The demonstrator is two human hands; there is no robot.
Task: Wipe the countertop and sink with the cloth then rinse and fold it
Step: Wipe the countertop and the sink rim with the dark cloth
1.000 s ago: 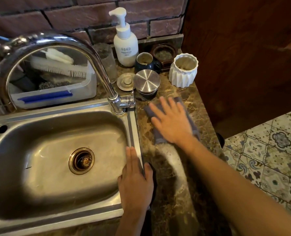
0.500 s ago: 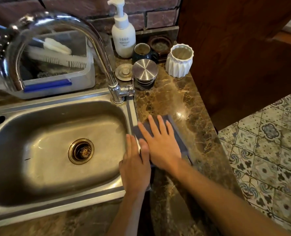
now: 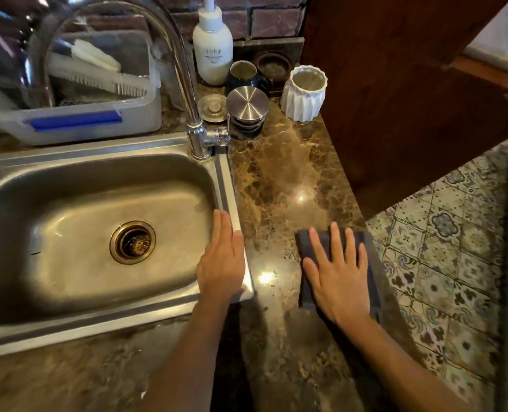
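A dark grey cloth point(image 3: 370, 263) lies flat on the brown marble countertop point(image 3: 285, 185), close to its right edge. My right hand point(image 3: 338, 275) presses down on it with fingers straight and spread. My left hand point(image 3: 223, 260) rests flat on the right rim of the steel sink point(image 3: 68, 325), fingers straight and together. The sink basin holds nothing but its brass drain point(image 3: 132, 242). The curved chrome faucet point(image 3: 187, 93) rises at the sink's back right corner.
Behind the faucet stand a white soap pump bottle point(image 3: 212, 55), a dark mug point(image 3: 243, 74), a steel lidded tin point(image 3: 246, 110) and a white ribbed pot point(image 3: 304, 93). A clear tub with brushes point(image 3: 83, 120) sits back left. A wooden panel point(image 3: 395, 99) and tiled floor point(image 3: 442, 248) lie right.
My right hand slid the cloth from the back of the counter toward me, across to the sink rim, then out to the right edge. My left hand stayed on the sink rim.
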